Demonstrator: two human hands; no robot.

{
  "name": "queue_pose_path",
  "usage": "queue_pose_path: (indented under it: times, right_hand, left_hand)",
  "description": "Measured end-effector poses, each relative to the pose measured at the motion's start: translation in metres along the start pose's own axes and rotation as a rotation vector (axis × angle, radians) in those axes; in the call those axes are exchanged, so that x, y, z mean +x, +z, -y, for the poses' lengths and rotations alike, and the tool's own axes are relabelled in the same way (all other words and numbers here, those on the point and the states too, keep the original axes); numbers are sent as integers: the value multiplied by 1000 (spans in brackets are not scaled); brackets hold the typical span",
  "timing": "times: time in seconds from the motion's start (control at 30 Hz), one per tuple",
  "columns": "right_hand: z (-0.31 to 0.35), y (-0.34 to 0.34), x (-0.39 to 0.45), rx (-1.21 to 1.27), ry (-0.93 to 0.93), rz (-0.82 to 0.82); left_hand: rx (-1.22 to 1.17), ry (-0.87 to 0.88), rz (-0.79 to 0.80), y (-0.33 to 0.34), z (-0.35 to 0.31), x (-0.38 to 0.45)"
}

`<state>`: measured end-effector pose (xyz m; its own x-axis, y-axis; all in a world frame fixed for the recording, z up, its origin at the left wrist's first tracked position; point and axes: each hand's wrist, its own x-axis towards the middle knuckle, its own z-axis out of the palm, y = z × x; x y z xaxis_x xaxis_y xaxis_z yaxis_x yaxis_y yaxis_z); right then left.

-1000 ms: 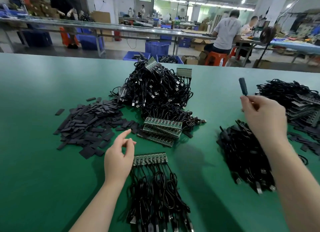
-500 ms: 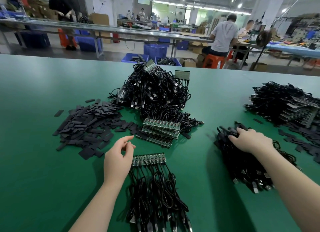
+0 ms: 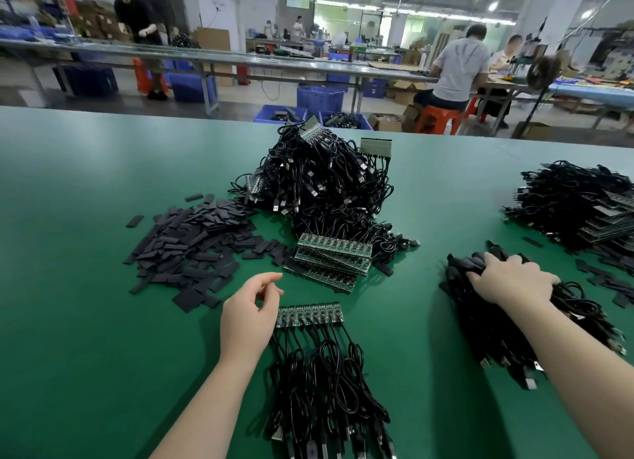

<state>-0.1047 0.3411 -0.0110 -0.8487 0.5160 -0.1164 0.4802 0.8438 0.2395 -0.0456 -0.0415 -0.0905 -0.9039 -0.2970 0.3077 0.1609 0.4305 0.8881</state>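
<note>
Right hand (image 3: 507, 280) lowers onto cable pile (image 3: 497, 331), grip indeterminate: piece likely deposited. Left hand (image 3: 248, 316), grip relaxed and empty, hovers beside circuit strip (image 3: 308, 315).

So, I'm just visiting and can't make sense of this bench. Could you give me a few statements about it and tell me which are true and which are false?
1. The right hand rests on a bundle of black cables. True.
2. The left hand holds a screwdriver. False: it holds nothing, and its fingers are loosely curled beside the left end of the board strip.
3. The flat black sleeves lie to the left of the big cable heap. True.
4. The table is red. False: it is green.
5. Black cables run from the board strip toward the person. True.
</note>
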Motion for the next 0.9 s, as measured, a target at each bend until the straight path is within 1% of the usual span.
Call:
queue_pose_path:
  times: [0.07, 0.2, 0.23, 0.27, 0.3, 0.37, 0.4, 0.43, 0.47, 0.5, 0.53, 0.6, 0.63, 0.67, 0.73, 0.83, 0.9]
  right_hand:
    - [-2, -2, 3, 5, -2, 14]
    - [-6, -12, 2, 45, -2, 103]
    - [-5, -15, -1, 31, 1, 100]
    - [-3, -19, -5, -14, -3, 58]
    - [1, -22, -12, -85, -18, -31]
    - [16, -27, -35, -195, -105, -299]
    - [27, -28, -49, -162, -184, -419]
    - [40, -26, -64, -60, -280, -487]
    - [54, -23, -80, 88, -382, -477]
    - [69, -17, -96, 256, -469, -396]
    - [84, -10, -111, 391, -525, -264]
    - [109, 5, -132, 505, -592, 3]
    - [120, 13, -137, 525, -612, 73]
    - [128, 18, -140, 551, -626, 102]
    - [139, 23, -141, 629, -632, 112]
    - [147, 22, -137, 746, -584, 139]
    - [147, 19, -134, 795, -550, 148]
  left_hand:
    - [-8, -4, 1, 0, 1, 0]
    - [2, -22, 23, 2, 5, 1]
    - [11, -26, 33, 3, 6, 2]
    - [24, -26, 44, 3, 6, 3]
    - [36, -23, 52, 3, 5, 3]
    - [66, -10, 70, 3, 3, 3]
    - [93, -2, 92, 3, 2, 3]
    - [129, 5, 122, 4, 0, 3]
    - [173, 18, 151, 5, -3, 3]
    - [235, 48, 176, 5, -6, 4]
    - [333, 102, 206, 7, -9, 7]
    - [620, 240, 330, 12, -18, 14]
    - [747, 282, 423, 16, -24, 17]
    - [824, 285, 515, 21, -29, 20]
    - [843, 219, 644, 30, -38, 23]
    - [799, 155, 684, 38, -44, 25]
    - [745, 80, 728, 39, -47, 28]
